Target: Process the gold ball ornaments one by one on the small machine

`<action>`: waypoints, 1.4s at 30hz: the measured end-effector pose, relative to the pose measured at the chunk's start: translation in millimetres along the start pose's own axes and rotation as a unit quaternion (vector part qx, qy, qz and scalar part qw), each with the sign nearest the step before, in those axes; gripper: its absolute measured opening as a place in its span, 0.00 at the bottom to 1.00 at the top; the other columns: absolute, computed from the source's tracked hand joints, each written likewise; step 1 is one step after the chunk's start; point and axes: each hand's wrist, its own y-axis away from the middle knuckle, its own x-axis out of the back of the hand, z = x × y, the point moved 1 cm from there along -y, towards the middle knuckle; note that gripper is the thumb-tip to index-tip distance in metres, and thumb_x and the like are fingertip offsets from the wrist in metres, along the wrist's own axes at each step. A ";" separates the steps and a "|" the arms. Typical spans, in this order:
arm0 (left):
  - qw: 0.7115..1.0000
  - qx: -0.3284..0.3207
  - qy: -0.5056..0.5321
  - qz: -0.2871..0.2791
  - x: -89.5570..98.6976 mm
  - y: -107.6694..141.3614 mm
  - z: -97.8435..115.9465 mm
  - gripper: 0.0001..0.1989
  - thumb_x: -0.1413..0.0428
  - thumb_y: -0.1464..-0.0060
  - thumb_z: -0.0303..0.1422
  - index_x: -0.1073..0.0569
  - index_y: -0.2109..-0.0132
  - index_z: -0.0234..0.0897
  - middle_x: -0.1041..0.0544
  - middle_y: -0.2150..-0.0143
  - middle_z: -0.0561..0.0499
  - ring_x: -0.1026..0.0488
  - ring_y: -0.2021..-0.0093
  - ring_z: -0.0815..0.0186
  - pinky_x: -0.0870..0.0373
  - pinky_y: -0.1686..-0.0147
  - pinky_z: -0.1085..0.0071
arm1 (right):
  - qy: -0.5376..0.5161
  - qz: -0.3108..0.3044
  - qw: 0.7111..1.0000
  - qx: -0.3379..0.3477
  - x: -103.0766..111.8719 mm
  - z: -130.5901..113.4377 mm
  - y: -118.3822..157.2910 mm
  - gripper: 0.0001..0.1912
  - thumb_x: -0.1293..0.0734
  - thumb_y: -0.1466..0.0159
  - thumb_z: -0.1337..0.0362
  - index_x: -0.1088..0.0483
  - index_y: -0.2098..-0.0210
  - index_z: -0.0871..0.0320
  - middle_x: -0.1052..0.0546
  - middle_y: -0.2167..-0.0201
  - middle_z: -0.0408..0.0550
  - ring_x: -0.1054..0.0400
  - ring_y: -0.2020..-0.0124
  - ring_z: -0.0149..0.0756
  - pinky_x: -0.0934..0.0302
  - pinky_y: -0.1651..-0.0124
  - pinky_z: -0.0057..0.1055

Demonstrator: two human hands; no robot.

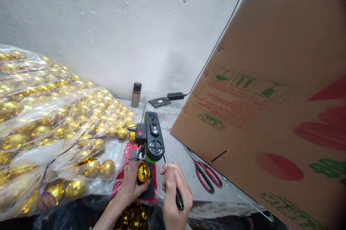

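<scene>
My left hand (129, 181) has its fingers and thumb around a shiny gold mirrored ball (143, 173). The ball sits at the base of a small black bench press (154, 134) with a vented top and a green band. My right hand (175, 194) is closed round the black handle (179, 199) of a metal lever, just right of the press. Under the press lies a red mat (129, 152), partly covered by clear plastic. More gold mirrored balls (92, 168) lie loose to the left of my left hand.
A large clear plastic bag (62, 89) full of gold balls fills the left side. Red-handled scissors (207, 176) lie right, beside a big cardboard box (256, 79). A small bottle (136, 95) and a power adapter (175, 96) stand near the wall. More gold pieces (132, 217) show below the table edge.
</scene>
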 end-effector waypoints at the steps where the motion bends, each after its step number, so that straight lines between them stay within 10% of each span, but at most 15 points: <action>1: 1.000 0.005 -0.003 -0.002 -0.1 0.2 0.3 0.25 0.35 0.50 0.36 0.23 0.44 0.38 0.16 0.51 0.41 0.19 0.51 0.45 0.23 0.49 0.46 | 0.001 -0.003 1.000 0.003 0.1 4.5 3.9 0.15 0.41 0.24 0.69 0.31 0.67 0.54 0.30 0.72 0.40 0.38 0.76 0.28 0.43 0.73 0.26; 10: 0.999 0.041 -0.010 -0.019 0.0 1.2 7.3 0.21 0.35 0.50 0.36 0.22 0.47 0.40 0.16 0.53 0.42 0.20 0.51 0.45 0.26 0.47 0.47 | -0.008 0.056 0.998 0.021 -12.6 44.0 44.8 0.18 0.42 0.24 0.67 0.34 0.71 0.53 0.27 0.71 0.42 0.32 0.72 0.34 0.41 0.67 0.32; 30: 0.998 0.056 0.010 -0.016 -1.9 0.2 7.8 0.24 0.37 0.52 0.34 0.22 0.45 0.40 0.16 0.51 0.41 0.20 0.49 0.45 0.26 0.47 0.46 | 0.022 0.105 0.990 0.097 -19.4 59.3 44.3 0.19 0.43 0.24 0.66 0.37 0.73 0.53 0.30 0.76 0.39 0.35 0.75 0.32 0.34 0.55 0.37; 42: 0.999 0.025 -0.011 0.017 -10.0 -2.3 -8.3 0.25 0.37 0.53 0.35 0.21 0.45 0.38 0.15 0.51 0.39 0.19 0.49 0.43 0.25 0.47 0.45 | 0.022 0.100 0.992 0.079 -23.4 57.0 44.8 0.20 0.44 0.23 0.65 0.37 0.72 0.52 0.31 0.76 0.39 0.34 0.76 0.34 0.33 0.65 0.35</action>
